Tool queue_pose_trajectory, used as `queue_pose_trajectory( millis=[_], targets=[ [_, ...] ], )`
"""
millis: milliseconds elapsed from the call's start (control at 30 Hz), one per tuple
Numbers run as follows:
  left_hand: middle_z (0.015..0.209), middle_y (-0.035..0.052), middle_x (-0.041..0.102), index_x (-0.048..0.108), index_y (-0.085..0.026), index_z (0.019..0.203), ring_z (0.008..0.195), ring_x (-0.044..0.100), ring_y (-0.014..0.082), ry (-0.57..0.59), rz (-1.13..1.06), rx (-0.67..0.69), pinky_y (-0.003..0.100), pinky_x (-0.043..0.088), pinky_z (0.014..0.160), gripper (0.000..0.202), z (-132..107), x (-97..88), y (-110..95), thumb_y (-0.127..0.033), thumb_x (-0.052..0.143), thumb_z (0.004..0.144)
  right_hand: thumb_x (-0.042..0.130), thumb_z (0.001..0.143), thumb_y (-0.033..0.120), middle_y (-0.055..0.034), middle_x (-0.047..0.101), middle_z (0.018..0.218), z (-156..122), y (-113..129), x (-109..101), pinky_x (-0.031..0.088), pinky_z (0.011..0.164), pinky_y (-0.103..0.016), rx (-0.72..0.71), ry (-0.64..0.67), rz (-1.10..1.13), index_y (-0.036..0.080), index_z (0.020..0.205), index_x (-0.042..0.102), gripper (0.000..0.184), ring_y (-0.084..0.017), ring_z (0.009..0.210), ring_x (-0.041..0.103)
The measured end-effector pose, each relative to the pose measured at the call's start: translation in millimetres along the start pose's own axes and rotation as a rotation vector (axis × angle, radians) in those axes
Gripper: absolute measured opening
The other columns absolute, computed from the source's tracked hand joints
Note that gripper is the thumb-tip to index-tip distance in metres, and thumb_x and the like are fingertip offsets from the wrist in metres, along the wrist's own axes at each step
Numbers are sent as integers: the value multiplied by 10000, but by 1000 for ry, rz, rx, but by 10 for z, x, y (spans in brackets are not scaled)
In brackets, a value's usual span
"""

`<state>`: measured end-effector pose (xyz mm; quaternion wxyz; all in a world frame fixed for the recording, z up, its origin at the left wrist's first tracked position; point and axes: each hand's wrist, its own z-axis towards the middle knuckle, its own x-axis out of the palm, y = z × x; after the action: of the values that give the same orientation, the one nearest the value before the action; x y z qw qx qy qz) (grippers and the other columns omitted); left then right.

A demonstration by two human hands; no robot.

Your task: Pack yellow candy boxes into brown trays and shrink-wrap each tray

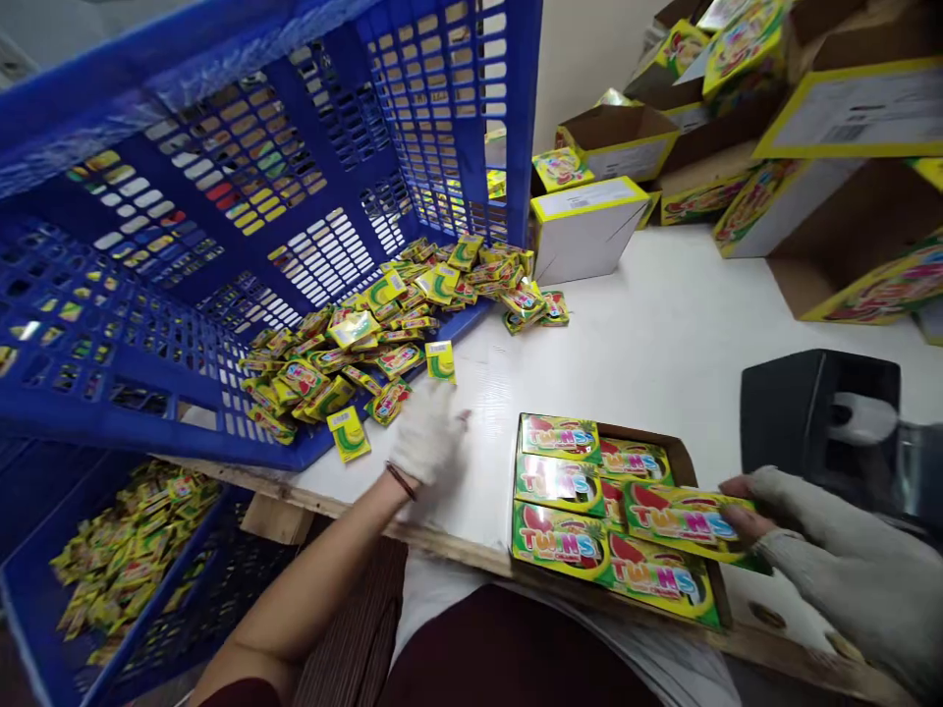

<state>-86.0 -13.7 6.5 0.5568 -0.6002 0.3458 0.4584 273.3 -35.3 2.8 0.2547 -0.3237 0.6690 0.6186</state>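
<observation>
My left hand point(427, 437), in a white glove, reaches toward a heap of small yellow-green candy packets point(383, 324) spilling from a tipped blue plastic crate point(221, 196). Its fingers are blurred; a single packet point(440, 360) lies just beyond them. My right hand point(825, 550), in a grey fingerless glove, pinches a green "Twins" box point(685, 520) over an open carton point(682, 457) filled with several like boxes point(560, 481) at the table's front edge.
A white table point(663, 334) carries stacked printed cartons point(810, 177) at the back right and a white box point(585, 226) by the crate. A black device point(817, 412) stands at right. Another blue crate point(133, 579) of packets sits below left.
</observation>
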Motion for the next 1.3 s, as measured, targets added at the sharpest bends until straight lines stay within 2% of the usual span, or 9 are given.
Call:
queue_pose_trajectory(
  millis=[167, 333, 533, 700, 800, 933, 1033, 1167, 1300],
  targets=[
    [1242, 223, 587, 567, -125, 1231, 1101, 607, 393, 66, 545, -223, 476, 507, 870, 419, 239, 18, 776, -364, 589, 886, 450, 877, 263, -45, 687, 811, 38, 216, 220, 497, 640, -323, 30, 178, -172, 251, 890, 600, 152, -206, 694, 651],
    [1143, 205, 654, 571, -117, 1194, 1066, 634, 383, 48, 384, -216, 474, 507, 879, 442, 179, 109, 964, -419, 572, 871, 467, 885, 136, -97, 643, 1068, 114, 323, 306, 442, 696, -290, -118, 239, -559, 192, 892, 649, 190, -168, 779, 625],
    [1159, 112, 684, 559, -177, 1172, 1046, 661, 265, 27, -589, -53, 424, 520, 957, 530, -58, 127, 285, -415, 704, 721, 506, 896, 160, -118, 650, 1048, 210, 347, 245, 489, 756, -349, -220, 267, -625, 174, 935, 682, 181, -246, 898, 657],
    [1049, 88, 691, 487, -194, 1060, 939, 689, 205, 301, -1339, -88, 353, 566, 847, 554, -358, 151, -715, -401, 826, 674, 600, 878, 317, -138, 683, 1129, -9, 643, 377, 558, 840, -400, -485, 7, -156, 177, 1231, 595, 379, -279, 1009, 671],
    [1032, 80, 692, 469, -200, 1055, 922, 683, 197, 443, -1472, -91, 342, 562, 828, 562, -446, 137, -1014, -482, 815, 713, 551, 903, 345, -130, 699, 1165, -124, 769, 312, 568, 850, -414, -442, -46, 27, 208, 1257, 566, 380, -281, 1027, 683],
    [1085, 110, 676, 563, -179, 1135, 1006, 652, 242, 268, -1132, -1, 413, 532, 909, 478, -345, 152, -861, -551, 650, 848, 494, 906, 396, -77, 716, 950, 62, 637, -160, 544, 752, -378, -171, -131, 11, 229, 1076, 615, 267, -249, 835, 668],
    [1264, 148, 634, 579, -173, 1238, 1143, 614, 289, 88, -828, 4, 480, 465, 1027, 488, -176, 241, -632, -509, 587, 884, 512, 850, 375, -36, 691, 814, 379, 410, -412, 489, 652, -332, -68, 43, -93, 224, 929, 622, 204, -219, 729, 625],
    [1433, 191, 553, 502, -134, 1385, 1308, 543, 315, 233, -764, -38, 500, 395, 1122, 561, -49, 429, -557, -463, 519, 931, 485, 825, 231, -1, 652, 723, 717, 253, -245, 448, 637, -282, -46, 337, -105, 216, 832, 605, 121, -178, 699, 597],
    [1424, 184, 574, 542, -130, 1344, 1330, 537, 299, 306, -835, -40, 468, 386, 1141, 554, -94, 589, -556, -524, 441, 968, 514, 831, 159, -39, 632, 865, 767, 279, 44, 442, 692, -258, -149, 259, -255, 196, 757, 620, 135, -159, 779, 593]
  ],
)
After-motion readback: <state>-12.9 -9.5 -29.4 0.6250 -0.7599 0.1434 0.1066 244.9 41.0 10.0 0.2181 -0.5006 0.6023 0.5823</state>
